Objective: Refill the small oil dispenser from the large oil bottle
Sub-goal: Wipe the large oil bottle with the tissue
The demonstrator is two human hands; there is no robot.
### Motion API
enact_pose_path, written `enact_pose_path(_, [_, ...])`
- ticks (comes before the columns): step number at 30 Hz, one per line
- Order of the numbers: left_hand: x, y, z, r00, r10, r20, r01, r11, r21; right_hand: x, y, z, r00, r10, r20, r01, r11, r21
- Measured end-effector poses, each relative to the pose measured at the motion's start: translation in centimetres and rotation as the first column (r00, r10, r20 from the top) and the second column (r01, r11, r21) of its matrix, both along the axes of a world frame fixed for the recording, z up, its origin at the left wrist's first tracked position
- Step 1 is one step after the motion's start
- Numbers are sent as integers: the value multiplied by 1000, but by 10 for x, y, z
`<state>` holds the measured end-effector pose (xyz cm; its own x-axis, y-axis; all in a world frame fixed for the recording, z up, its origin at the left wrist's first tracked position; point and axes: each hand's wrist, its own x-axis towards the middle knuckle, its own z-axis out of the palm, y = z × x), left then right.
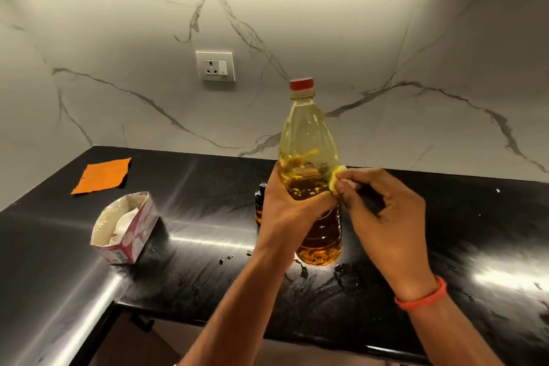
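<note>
I see the large oil bottle (309, 140) standing upright on the black bench (190, 187), near its front edge, with its red cap (301, 84) on. The oil fills only the lower part of it.

My left hand (286, 214) grips the bottle at its middle; the fingers (322, 197) are curled around the body and the thumb lies on the left side.

My right hand (386, 217) is just beside the bottle on its right. Its fingers (346, 184) pinch a small yellowish wad of tissue (337, 177), and this wad touches the side of the bottle at about the oil level. On the right wrist there is an orange band (423, 297).

The small oil dispenser (260, 205) stands on the bench just behind my left hand, mostly hidden by it. I see only a dark top and some amber oil in the body; I cannot tell if it is closed.

On the bench in front of the bottle there are wet drops and smears (300, 272). To the left stands an open box (126, 229) with white tissue inside. Farther back on the left lies an orange cloth (102, 175), flat. On the marble wall behind there is a socket (215, 66).
</note>
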<state>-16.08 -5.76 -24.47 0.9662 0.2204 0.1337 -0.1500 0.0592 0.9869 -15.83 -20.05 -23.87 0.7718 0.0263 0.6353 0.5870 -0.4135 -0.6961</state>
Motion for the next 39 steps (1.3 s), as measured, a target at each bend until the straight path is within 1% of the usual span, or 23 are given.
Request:
enact_pose_path(1, [1, 2, 3, 1000, -14, 0, 14, 1000, -11, 0, 0, -3, 999, 10, -48, -7, 998, 58])
enact_pose_path(3, [3, 2, 6, 999, -42, 1, 42, 999, -8, 1, 1, -2, 997, 5, -72, 5, 991, 131])
enact_pose_path(9, [4, -10, 6, 996, -85, 16, 86, 996, -12, 6, 15, 20, 998, -16, 58, 3, 978, 210])
enact_pose_path(11, [4, -10, 8, 996, -90, 19, 90, 996, -22, 11, 13, 19, 998, -28, 62, 14, 976, 218])
enact_pose_path(12, [3, -8, 10, 995, -95, 24, 96, 995, -41, 14, 9, 15, 999, -21, 31, 14, 973, 229])
enact_pose_path(14, [3, -4, 15, 993, -110, 51, 114, 990, -85, 21, 0, 3, 992, 38, -119, -2, 958, 287])
enact_pose_path(16, [5, -1, 19, 989, -120, 83, 128, 986, -103, 24, -10, -13, 950, 124, -286, -11, 930, 368])
enact_pose_path(18, [6, 0, 23, 989, -111, 94, 122, 986, -114, 22, -17, -30, 883, 243, -402, -25, 879, 477])
enact_pose_path(20, [8, 0, 28, 990, -99, 96, 110, 987, -120, 13, -20, -43, 833, 324, -448, -23, 830, 557])
enact_pose_path(24, [11, -2, 33, 996, -30, 87, 44, 985, -166, 2, -22, -68, 820, 317, -476, 56, 784, 618])
enact_pose_path(26, [11, -4, 33, 996, 10, 88, 8, 978, -207, -4, -19, -74, 789, 399, -467, 54, 712, 700])
enact_pose_path(29, [11, -7, 34, 995, 41, 94, -16, 969, -247, -13, -12, -73, 736, 535, -414, 72, 546, 835])
enact_pose_path(32, [8, -14, 35, 995, 36, 89, -13, 970, -242, -11, -8, -68, 752, 561, -344, 152, 360, 920])
enact_pose_path(33, [5, -18, 35, 995, 31, 90, -8, 971, -240, -10, -6, -66, 754, 563, -339, 177, 323, 930])
enact_pose_path(34, [3, -21, 34, 996, 29, 90, -7, 971, -240, -10, -3, -64, 743, 572, -347, 194, 312, 930])
enact_pose_path(35, [2, -24, 34, 995, 33, 89, -11, 970, -241, -11, 0, -63, 721, 588, -367, 203, 328, 923])
enact_pose_path(37, [2, -29, 36, 994, 58, 90, -35, 971, -238, -17, 9, -64, 659, 621, -425, 208, 392, 896])
enact_pose_path(39, [3, -30, 40, 990, 91, 105, -66, 973, -222, -25, 12, -66, 616, 653, -441, 188, 421, 887])
